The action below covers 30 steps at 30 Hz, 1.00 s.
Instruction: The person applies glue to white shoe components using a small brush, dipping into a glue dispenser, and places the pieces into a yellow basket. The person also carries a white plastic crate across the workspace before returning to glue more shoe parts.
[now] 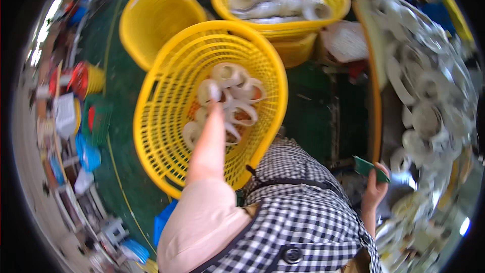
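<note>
My left hand (211, 134) reaches down into a tilted yellow plastic basket (166, 121) and touches or grips a white ring-shaped part (208, 91); blur hides the fingers. Several more white ring parts (237, 103) lie in that basket. My right hand (376, 184) is out to the right, shut on a small green flat piece (370, 168), beside a workbench (376, 96) covered with white ring parts (427, 116). My checked apron and pale sleeve fill the lower middle.
An empty yellow basket (151, 20) stands behind the near one. Another yellow basket (303, 20) at the top holds long white parts. The floor is green. Red, blue and green clutter lines the left edge.
</note>
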Each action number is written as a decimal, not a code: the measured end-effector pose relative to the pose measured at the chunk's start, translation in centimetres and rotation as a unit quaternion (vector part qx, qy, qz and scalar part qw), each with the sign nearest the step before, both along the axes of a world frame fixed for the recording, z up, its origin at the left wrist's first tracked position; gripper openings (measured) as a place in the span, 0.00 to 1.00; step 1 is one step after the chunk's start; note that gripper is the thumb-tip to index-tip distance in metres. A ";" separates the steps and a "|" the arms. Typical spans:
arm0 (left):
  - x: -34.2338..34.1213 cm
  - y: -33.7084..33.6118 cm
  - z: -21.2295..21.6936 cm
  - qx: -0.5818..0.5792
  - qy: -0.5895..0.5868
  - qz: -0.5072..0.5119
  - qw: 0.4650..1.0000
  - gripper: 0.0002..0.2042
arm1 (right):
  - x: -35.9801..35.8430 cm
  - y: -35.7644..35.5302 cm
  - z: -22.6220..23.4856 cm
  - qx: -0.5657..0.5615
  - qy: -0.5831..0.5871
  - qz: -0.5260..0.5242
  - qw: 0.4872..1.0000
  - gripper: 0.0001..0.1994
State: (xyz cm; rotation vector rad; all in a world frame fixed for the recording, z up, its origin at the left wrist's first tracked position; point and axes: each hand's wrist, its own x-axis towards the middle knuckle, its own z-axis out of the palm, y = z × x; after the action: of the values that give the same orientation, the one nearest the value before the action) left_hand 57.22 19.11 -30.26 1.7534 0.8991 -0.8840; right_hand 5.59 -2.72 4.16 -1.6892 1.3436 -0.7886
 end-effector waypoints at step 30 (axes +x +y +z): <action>-48.1 -24.6 28.9 -0.380 0.204 -0.551 0.715 0.19 | -13.6 1.1 -2.2 -0.135 0.207 0.129 0.960 0.14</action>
State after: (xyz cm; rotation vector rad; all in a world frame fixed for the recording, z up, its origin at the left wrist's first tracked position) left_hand 9.09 -5.53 -1.40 1.2030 -0.4519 -2.0950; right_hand -8.01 -1.65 1.93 -2.2889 1.2870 -0.4977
